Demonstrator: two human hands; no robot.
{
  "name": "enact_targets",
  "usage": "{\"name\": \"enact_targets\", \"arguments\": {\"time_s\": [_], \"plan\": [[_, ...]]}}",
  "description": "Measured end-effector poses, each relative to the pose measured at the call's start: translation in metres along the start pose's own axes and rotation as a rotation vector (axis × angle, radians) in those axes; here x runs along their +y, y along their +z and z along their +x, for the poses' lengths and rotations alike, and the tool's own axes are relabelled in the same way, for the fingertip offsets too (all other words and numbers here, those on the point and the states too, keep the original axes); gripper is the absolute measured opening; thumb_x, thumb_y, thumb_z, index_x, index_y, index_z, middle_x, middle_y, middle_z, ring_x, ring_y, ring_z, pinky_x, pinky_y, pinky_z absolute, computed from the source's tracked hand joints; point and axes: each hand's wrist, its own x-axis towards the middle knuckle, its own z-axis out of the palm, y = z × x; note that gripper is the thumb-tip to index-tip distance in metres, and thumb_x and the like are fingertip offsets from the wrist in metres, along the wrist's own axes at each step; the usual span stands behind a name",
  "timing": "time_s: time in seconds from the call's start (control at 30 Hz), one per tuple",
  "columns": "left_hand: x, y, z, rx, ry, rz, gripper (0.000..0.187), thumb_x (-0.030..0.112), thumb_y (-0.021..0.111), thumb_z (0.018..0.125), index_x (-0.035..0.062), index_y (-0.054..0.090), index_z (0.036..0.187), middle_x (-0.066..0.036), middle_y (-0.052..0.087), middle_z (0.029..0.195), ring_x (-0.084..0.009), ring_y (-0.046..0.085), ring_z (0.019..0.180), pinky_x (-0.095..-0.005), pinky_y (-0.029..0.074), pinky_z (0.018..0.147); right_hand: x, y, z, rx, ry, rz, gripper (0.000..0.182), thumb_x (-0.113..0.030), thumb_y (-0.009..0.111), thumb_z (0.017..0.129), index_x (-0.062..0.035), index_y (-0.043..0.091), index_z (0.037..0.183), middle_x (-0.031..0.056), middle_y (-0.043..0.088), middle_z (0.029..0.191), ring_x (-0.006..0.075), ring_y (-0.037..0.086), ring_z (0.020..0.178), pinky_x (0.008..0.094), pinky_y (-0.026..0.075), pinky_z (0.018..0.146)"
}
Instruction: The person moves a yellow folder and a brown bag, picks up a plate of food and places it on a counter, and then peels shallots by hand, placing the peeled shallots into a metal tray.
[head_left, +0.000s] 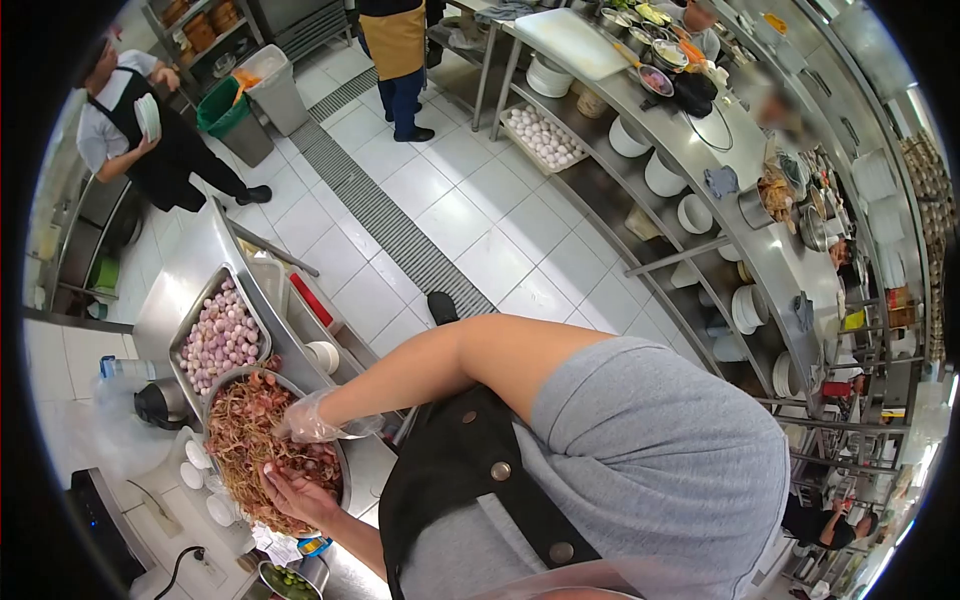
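A big round bowl point(347, 478) is heaped with reddish-brown skins and stringy roots point(240, 425), which look like shallot peelings. My right hand point(312, 418), in a clear plastic glove, reaches over the heap with its fingers bunched. Lower down, my left hand point(303, 497) is bare, palm partly turned up, with its fingers curled together above the peelings. Whatever either hand pinches is too small to make out. Beside the bowl, a metal tray point(268, 338) holds many peeled pink-white shallots point(222, 335).
A black jug point(160, 404) and white cups point(195, 476) stand by the wall. A pot of green pieces point(300, 578) is nearby. A person point(150, 130) carries white plates at upper left, near bins point(275, 90). Shelving with bowls and an egg tray point(545, 138) lines the other side.
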Motion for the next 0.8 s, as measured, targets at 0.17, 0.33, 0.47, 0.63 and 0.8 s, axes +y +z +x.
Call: {"name": "enact_targets", "arguments": {"time_s": [0.17, 0.33, 0.47, 0.63, 0.8], "plan": [[0.008, 0.011, 0.006, 0.028, 0.063, 0.220, 0.032, 0.010, 0.060, 0.100, -0.0049, 0.055, 0.128, -0.013, 0.063, 0.117, -0.0171, 0.059, 0.108, -0.0279, 0.047, 0.093, 0.015, -0.007, 0.014, 0.021, -0.676, -1.122, 0.017, -0.016, 0.062, 0.084, -0.0045, 0.069, 0.096, 0.0110, 0.070, 0.086, 0.0263, 0.069, 0.081, 0.0400, 0.055, 0.074], [0.013, 0.031, -0.002, 0.038, 0.031, 0.211, 0.024, 0.005, 0.062, 0.097, -0.0034, 0.058, 0.120, -0.012, 0.063, 0.115, -0.0173, 0.059, 0.107, -0.0280, 0.047, 0.094, 0.001, -0.010, 0.000, 0.177, -0.758, -1.209, 0.026, -0.013, 0.065, 0.080, -0.0024, 0.070, 0.104, 0.0145, 0.070, 0.094, 0.0276, 0.069, 0.082, 0.0364, 0.056, 0.073], [0.002, 0.031, -0.004, -0.005, 0.030, 0.194, 0.023, 0.002, 0.063, 0.096, -0.0028, 0.057, 0.118, -0.011, 0.062, 0.115, -0.0171, 0.060, 0.107, -0.0285, 0.049, 0.093, -0.013, -0.008, -0.018, 0.030, -0.529, -0.426, 0.041, -0.016, 0.065, 0.085, -0.0025, 0.065, 0.123, 0.0159, 0.070, 0.109, 0.0286, 0.068, 0.094, 0.0353, 0.054, 0.083], [-0.004, 0.026, -0.011, 0.011, 0.009, 0.075, 0.028, 0.003, 0.063, 0.095, -0.0052, 0.055, 0.121, -0.013, 0.062, 0.116, -0.0195, 0.060, 0.106, -0.0300, 0.049, 0.094, -0.038, 0.001, -0.060, 0.103, -0.351, -0.179, 0.041, -0.029, 0.057, 0.092, -0.0074, 0.063, 0.126, 0.0157, 0.068, 0.112, 0.0332, 0.066, 0.103, 0.0414, 0.051, 0.093], [-0.020, 0.009, -0.009, 0.024, 0.015, 0.063, 0.031, 0.003, 0.060, 0.097, -0.0045, 0.053, 0.126, -0.016, 0.061, 0.122, -0.0239, 0.062, 0.108, -0.0346, 0.052, 0.094, -0.011, 0.009, -0.035, -0.001, -0.626, -0.124, 0.056, -0.034, 0.052, 0.102, 0.0014, 0.043, 0.145, 0.0170, 0.055, 0.141, 0.0277, 0.054, 0.127, 0.0364, 0.044, 0.105]]}}
